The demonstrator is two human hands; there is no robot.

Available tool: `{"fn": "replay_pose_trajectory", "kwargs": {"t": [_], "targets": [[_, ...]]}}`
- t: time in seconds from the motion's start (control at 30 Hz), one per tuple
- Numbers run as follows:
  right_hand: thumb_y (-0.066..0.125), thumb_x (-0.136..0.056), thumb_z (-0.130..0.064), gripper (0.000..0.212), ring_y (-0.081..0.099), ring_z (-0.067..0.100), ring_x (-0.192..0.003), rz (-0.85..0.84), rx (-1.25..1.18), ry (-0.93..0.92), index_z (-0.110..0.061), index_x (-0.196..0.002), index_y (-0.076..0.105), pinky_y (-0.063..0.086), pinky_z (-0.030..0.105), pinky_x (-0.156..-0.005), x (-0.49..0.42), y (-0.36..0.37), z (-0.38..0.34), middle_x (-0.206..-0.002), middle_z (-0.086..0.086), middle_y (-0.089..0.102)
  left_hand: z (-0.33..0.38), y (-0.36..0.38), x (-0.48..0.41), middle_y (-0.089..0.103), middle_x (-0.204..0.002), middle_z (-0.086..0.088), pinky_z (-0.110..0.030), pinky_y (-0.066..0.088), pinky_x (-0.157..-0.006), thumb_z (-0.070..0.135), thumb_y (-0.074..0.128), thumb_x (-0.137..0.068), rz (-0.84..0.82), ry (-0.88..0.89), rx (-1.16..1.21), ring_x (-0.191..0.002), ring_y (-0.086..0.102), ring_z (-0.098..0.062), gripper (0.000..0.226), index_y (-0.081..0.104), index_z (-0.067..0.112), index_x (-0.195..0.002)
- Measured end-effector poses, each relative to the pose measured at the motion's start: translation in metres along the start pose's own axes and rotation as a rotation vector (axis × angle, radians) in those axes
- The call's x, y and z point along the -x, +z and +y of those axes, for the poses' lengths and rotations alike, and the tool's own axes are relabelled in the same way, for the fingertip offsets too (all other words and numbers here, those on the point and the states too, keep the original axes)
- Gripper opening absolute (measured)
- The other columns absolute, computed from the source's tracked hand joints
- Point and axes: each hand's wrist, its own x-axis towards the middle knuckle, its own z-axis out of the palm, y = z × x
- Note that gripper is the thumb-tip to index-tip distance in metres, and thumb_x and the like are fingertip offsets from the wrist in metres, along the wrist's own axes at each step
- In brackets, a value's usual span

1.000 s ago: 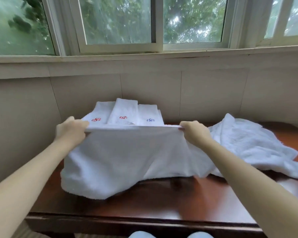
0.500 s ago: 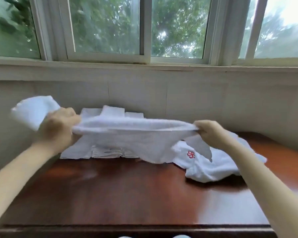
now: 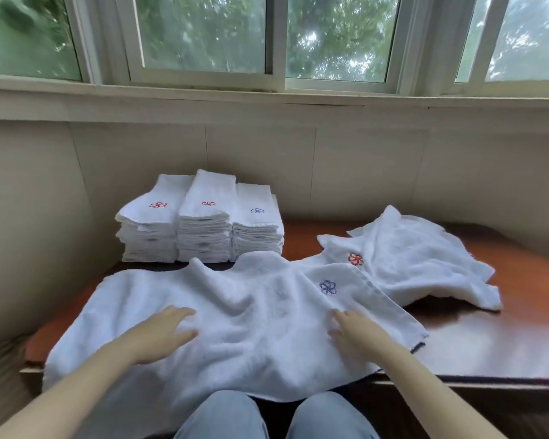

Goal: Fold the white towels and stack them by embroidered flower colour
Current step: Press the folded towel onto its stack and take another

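While rumpled, fluffy terry towel (image 3: 241, 318) lies under both flat hands

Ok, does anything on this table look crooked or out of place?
The left stack of folded towels is untidy: its top towel sits skewed and its edges jut unevenly, unlike the squarer middle stack and right stack. The spread towel also droops over the front edge of the table.

Soft daylight from the windows (image 3: 273, 36) — slight blur, wide-angle bowing at edges
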Motion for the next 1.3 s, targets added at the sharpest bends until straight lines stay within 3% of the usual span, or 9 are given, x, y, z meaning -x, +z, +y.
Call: {"fn": "replay_pose_trajectory", "kwargs": {"t": [0.1, 0.27, 0.47, 0.6, 0.7, 0.83, 0.93, 1.13, 1.3], "targets": [[0.032, -0.101, -0.042, 0.045, 0.056, 0.028, -0.112, -0.040, 0.092, 0.086, -0.009, -0.127, 0.046, 0.046, 0.035, -0.087, -0.005, -0.003, -0.002, -0.126, 0.013, 0.055, -0.017, 0.011, -0.007, 0.047, -0.133, 0.005, -0.034, 0.042, -0.094, 0.057, 0.029, -0.097, 0.096, -0.164, -0.219, -0.118, 0.049, -0.019, 0.044, 0.043, 0.028, -0.128], [0.029, -0.098, -0.025, 0.033, 0.057, 0.017, -0.036, -0.537, -0.257, 0.100, -0.011, -0.078, 0.052, 0.047, 0.022, -0.039, -0.008, -0.025, -0.010, -0.064, 0.013, 0.063, -0.046, 0.001, -0.016, 0.053, -0.096, 0.004, -0.029, 0.038, -0.070, 0.039, 0.030, -0.099, 0.128, -0.312, -0.203, -0.088, 0.050, -0.019, 0.015, 0.038, 0.027, -0.096], [0.041, -0.087, 0.002, 0.038, 0.054, 0.020, -0.097, 0.173, -0.176, 0.050, -0.017, -0.119, 0.048, 0.043, 0.028, -0.072, -0.065, -0.011, -0.013, -0.111, 0.002, 0.061, -0.083, -0.006, -0.054, 0.041, -0.122, -0.010, -0.036, 0.046, -0.084, 0.016, 0.033, -0.099, 0.342, -0.389, -0.049, -0.102, 0.054, -0.030, 0.029, 0.046, 0.013, -0.125], [0.052, -0.085, -0.003, 0.067, 0.039, 0.027, -0.128, 0.067, -0.195, -0.092, -0.021, -0.146, 0.029, 0.039, 0.038, -0.100, -0.116, -0.002, -0.024, -0.151, 0.003, 0.031, -0.109, -0.023, -0.080, 0.030, -0.137, -0.014, -0.031, 0.046, -0.077, 0.010, 0.045, -0.090, 0.197, -0.546, 0.150, -0.096, 0.056, -0.031, 0.049, 0.038, 0.017, -0.138], [0.048, -0.076, 0.000, 0.085, 0.030, 0.029, -0.130, -0.081, -0.264, -0.118, -0.030, -0.150, 0.019, 0.034, 0.036, -0.103, -0.153, -0.006, -0.028, -0.150, 0.000, 0.033, -0.125, -0.047, -0.093, 0.040, -0.106, -0.016, -0.027, 0.046, -0.050, 0.007, 0.057, -0.075, 0.070, -0.582, 0.297, -0.051, 0.047, -0.023, 0.021, 0.059, 0.009, -0.096], [0.046, -0.078, -0.006, 0.062, 0.047, 0.018, -0.111, -0.231, -0.376, -0.068, -0.031, -0.134, 0.039, 0.043, 0.027, -0.085, -0.187, -0.013, -0.026, -0.122, -0.006, 0.050, -0.135, -0.061, -0.102, 0.055, -0.068, -0.010, -0.022, 0.039, -0.041, 0.002, 0.051, -0.081, -0.012, -0.521, 0.290, -0.045, 0.051, -0.019, 0.014, 0.041, 0.012, -0.077], [0.046, -0.079, -0.010, 0.030, 0.057, 0.019, -0.094, -0.292, -0.197, -0.027, -0.025, -0.104, 0.055, 0.046, 0.023, -0.066, -0.205, -0.023, -0.021, -0.107, -0.001, 0.057, -0.137, -0.064, -0.114, 0.062, -0.081, -0.016, -0.029, 0.041, -0.054, -0.005, 0.038, -0.082, 0.256, -0.499, 0.227, -0.065, 0.058, -0.026, 0.019, 0.038, 0.013, -0.077], [0.043, -0.080, 0.007, 0.022, 0.056, 0.039, -0.076, 0.630, -0.176, 0.186, -0.003, -0.097, 0.054, 0.035, 0.035, -0.058, -0.210, -0.058, -0.002, -0.100, 0.018, 0.051, -0.115, -0.086, -0.158, 0.047, -0.107, -0.023, -0.041, 0.036, -0.066, -0.016, 0.044, -0.080, 0.813, -0.279, 0.106, -0.088, 0.049, -0.038, 0.027, 0.044, 0.000, -0.102], [0.051, -0.076, 0.011, 0.020, 0.057, 0.046, -0.080, 0.766, -0.166, 0.215, 0.003, -0.094, 0.053, 0.046, 0.051, -0.066, -0.169, -0.041, -0.008, -0.108, 0.026, 0.047, -0.115, -0.057, -0.149, 0.042, -0.107, -0.022, -0.045, 0.040, -0.065, -0.017, 0.045, -0.078, 0.733, -0.327, 0.076, -0.083, 0.049, -0.040, 0.024, 0.050, -0.001, -0.096]]}}
